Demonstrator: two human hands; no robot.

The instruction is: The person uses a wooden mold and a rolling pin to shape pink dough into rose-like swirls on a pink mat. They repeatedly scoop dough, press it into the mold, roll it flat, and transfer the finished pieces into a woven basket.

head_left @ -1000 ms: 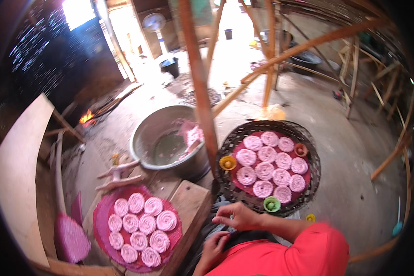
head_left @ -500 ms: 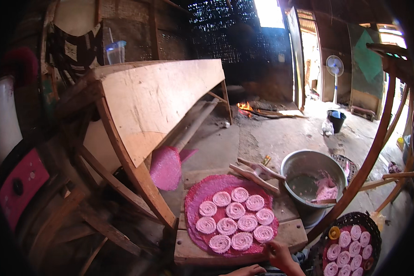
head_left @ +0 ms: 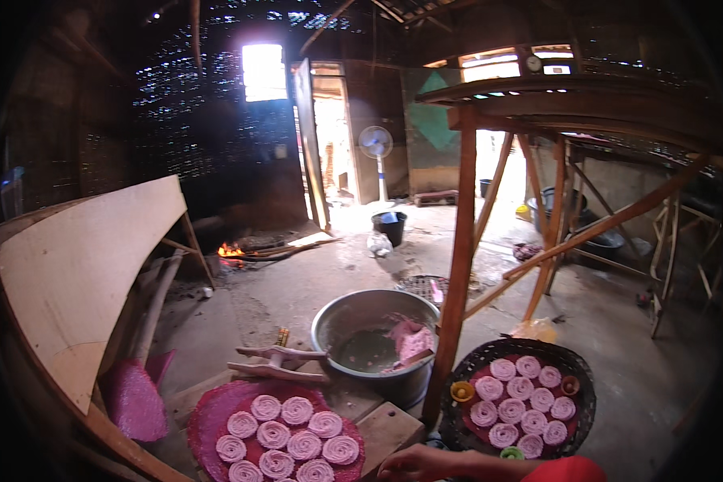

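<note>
My right hand (head_left: pixel 410 463) is at the lower edge, beside the near right side of a round pink mat (head_left: pixel 205 410). Its fingers look curled, but the frame's edge cuts them off and hides anything in them. A red sleeve (head_left: pixel 566 471) covers the arm farther up. Several pale pink spiral swirls (head_left: pixel 274 435) of a dough-like paste lie on the mat, which rests on a low wooden bench (head_left: pixel 390 426). To the right, a dark woven basket (head_left: pixel 585 386) holds more pink swirls (head_left: pixel 520 388) on a red sheet. My left hand is out of view.
Beyond the bench, a metal basin (head_left: pixel 321 321) holds pink paste (head_left: pixel 412 337). A two-handled wooden tool (head_left: pixel 277 363) lies beside it. A wooden post (head_left: pixel 455 281) rises between basin and basket. A fire (head_left: pixel 229 251) burns at the back left; a fan (head_left: pixel 376 145) stands near the doorway.
The view has turned right, so the mat and basin appear farther left and the basket shows whole. My left hand has left the view. My right forearm now lies across the lower edge.
</note>
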